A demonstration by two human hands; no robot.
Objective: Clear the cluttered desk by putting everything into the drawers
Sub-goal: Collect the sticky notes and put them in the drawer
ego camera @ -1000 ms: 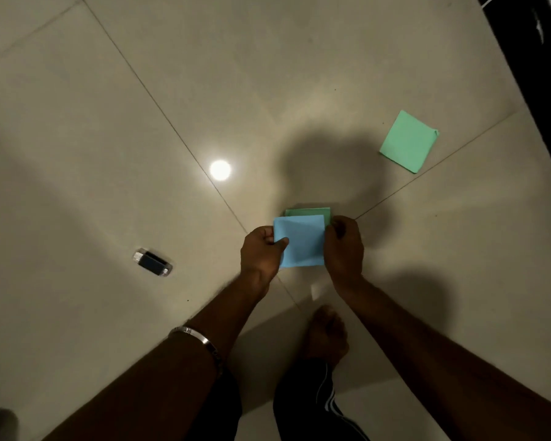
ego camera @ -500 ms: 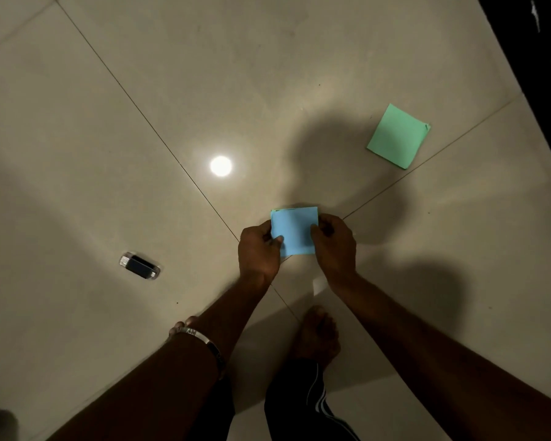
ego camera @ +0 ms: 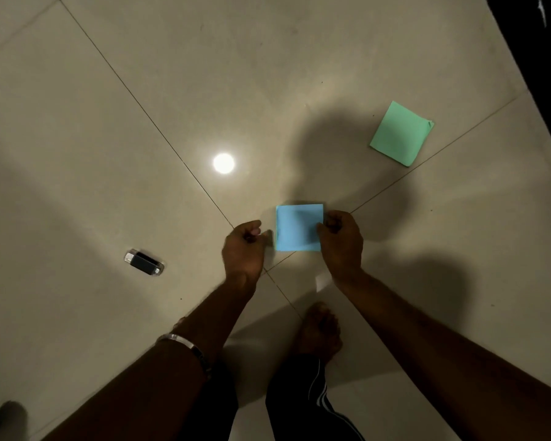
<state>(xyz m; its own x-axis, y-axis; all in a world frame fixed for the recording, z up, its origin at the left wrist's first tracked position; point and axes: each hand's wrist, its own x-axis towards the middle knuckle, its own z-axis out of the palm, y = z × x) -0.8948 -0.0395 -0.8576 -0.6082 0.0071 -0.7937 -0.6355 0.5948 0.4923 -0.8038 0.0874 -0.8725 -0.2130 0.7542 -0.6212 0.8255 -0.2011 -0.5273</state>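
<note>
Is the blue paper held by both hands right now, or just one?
One. The right hand pinches the blue paper at its right edge; the left hand sits apart from it, fingers curled.

Both forearms bare, no sleeves. Left wrist carries a thin silvery metal bangle point(ego camera: 188, 346). Dark track trousers point(ego camera: 303, 405), white side stripes on the right leg. Right foot point(ego camera: 320, 329) bare.

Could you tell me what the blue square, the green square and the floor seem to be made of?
Blue square: likely matte paper, flat, thin. Green square: the same, one corner curled. Floor: probably glazed tile, with joint lines and a lamp's reflection.
</note>
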